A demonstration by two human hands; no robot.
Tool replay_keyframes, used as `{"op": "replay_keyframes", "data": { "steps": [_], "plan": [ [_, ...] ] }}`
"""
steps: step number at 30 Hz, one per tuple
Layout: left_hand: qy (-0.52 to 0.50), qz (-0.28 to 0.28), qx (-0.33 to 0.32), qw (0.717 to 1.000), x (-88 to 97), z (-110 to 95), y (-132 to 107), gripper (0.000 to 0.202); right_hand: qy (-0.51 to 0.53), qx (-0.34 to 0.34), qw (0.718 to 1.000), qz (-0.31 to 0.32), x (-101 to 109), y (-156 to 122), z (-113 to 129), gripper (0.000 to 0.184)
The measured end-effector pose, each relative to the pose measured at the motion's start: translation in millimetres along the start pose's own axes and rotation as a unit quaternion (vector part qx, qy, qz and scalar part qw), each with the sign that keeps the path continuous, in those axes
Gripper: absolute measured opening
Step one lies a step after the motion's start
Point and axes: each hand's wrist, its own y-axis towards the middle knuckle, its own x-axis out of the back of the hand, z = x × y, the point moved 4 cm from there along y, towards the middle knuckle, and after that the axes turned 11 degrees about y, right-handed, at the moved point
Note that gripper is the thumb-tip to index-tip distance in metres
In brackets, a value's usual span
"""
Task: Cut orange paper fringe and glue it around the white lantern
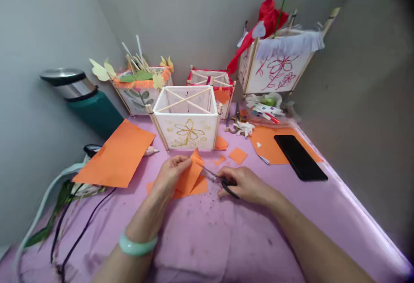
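Between the fingertips of my left hand (171, 175) a folded piece of orange paper (190, 175) is pinched, its peak standing up. My right hand (242, 184) grips a pair of scissors (226, 182) by the dark handles, and the blades point left with the tip at the paper's right edge. More orange paper lies flat on the table underneath. Small orange scraps, one of them a square piece (238, 155), lie just beyond the scissors. Directly behind my hands stands a white paper lantern box (189, 132) on wooden sticks, with a yellow flower drawn on its front.
A large orange sheet (116, 156) and a teal bottle (97, 110) are at the left, near cords (87, 214). At the right a black phone (300, 158) rests partly on orange paper (268, 145). Several decorated boxes, including a flowered one (278, 72), stand against the wall.
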Motion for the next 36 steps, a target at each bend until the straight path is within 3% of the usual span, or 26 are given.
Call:
{"op": "replay_keyframes", "data": {
  "steps": [36],
  "plan": [
    [-0.029,0.055,0.006,0.998,-9.5,-2.7,-3.6,0.031,0.0,-0.001,1.0,-0.011,-0.3,2.0,-2.8,0.033]
  ]
}}
